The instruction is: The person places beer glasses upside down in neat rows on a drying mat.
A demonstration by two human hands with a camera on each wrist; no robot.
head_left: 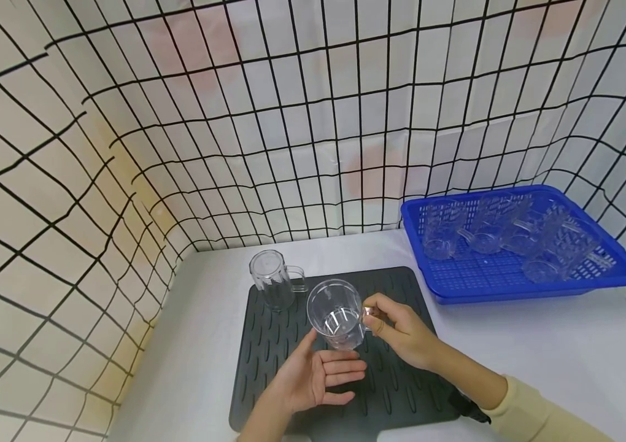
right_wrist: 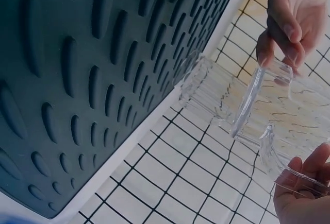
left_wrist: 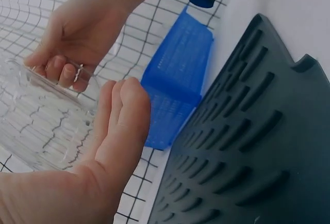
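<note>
A clear glass mug (head_left: 336, 314) is held over the dark grey ridged mat (head_left: 396, 399), its open mouth facing up toward the head camera. My right hand (head_left: 408, 336) pinches its handle between thumb and fingers. Below the mug, my left hand (head_left: 321, 380) has its palm turned up and fingers extended, with the fingertips close to the mug's base. In the left wrist view, the mug (left_wrist: 41, 118) appears beside the left hand's straight fingers (left_wrist: 131, 110). A second clear mug (head_left: 273, 279) stands upright at the mat's back left corner, handle pointing right.
At the back right sits a blue plastic basket (head_left: 517, 294) with several clear mugs (head_left: 486, 236) inside. Black wire grid panels (head_left: 313, 147) enclose the back and sides of the white table surface (head_left: 175, 362). A dark strap (head_left: 467, 406) is around the right wrist.
</note>
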